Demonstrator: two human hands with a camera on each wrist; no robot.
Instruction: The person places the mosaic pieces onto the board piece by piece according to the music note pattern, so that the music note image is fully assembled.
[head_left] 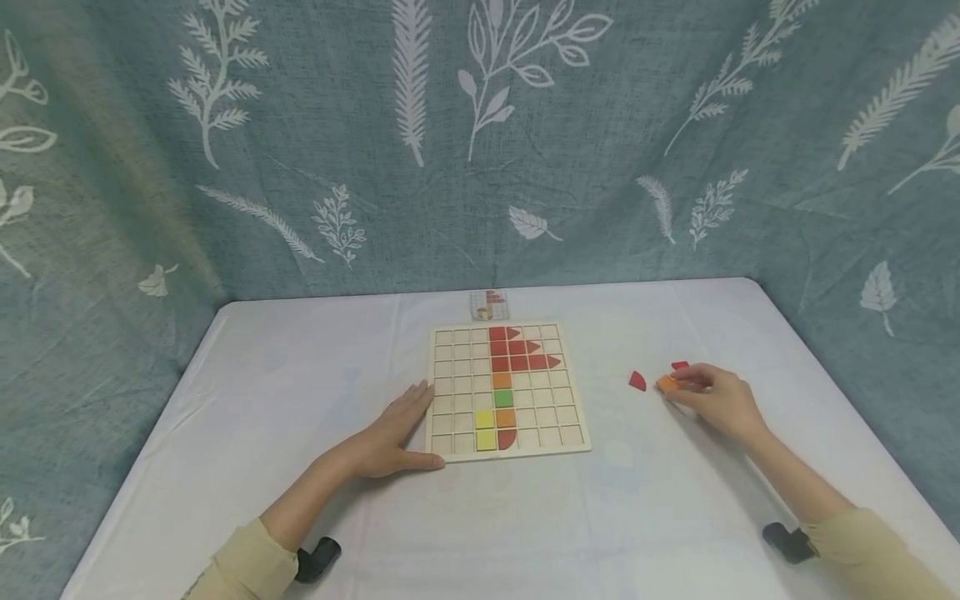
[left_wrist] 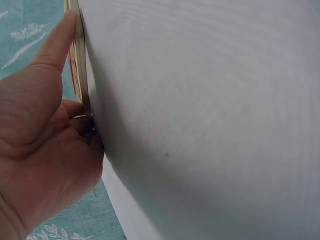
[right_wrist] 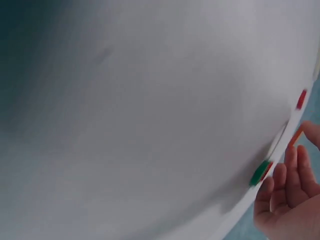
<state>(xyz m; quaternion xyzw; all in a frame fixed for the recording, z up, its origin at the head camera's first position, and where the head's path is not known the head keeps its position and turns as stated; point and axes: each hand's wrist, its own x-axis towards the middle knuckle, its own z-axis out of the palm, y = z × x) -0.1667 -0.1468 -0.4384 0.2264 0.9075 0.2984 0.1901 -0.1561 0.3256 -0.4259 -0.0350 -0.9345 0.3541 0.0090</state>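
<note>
A square wooden grid board [head_left: 454, 400] lies on the table with red, orange, green and yellow tiles in its cells. Against its left edge rests my left hand [head_left: 390, 433], fingers straight and thumb at the near corner; the left wrist view also shows the hand [left_wrist: 45, 125] touching the board's side. Right of the board, my right hand [head_left: 716, 402] pinches an orange tile [head_left: 666, 384], seen edge-on between thumb and fingers in the right wrist view. A red quarter-round tile [head_left: 637, 381] lies to its left. Just beyond the fingertips is a red tile [head_left: 680, 365], partly hidden.
A small pattern card [head_left: 490, 305] lies behind the board. In the right wrist view a green piece [right_wrist: 260, 173] with red on it is on the cloth by the fingers. White cloth [head_left: 315, 358] covers the table, with a leaf-printed curtain [head_left: 450, 225] behind.
</note>
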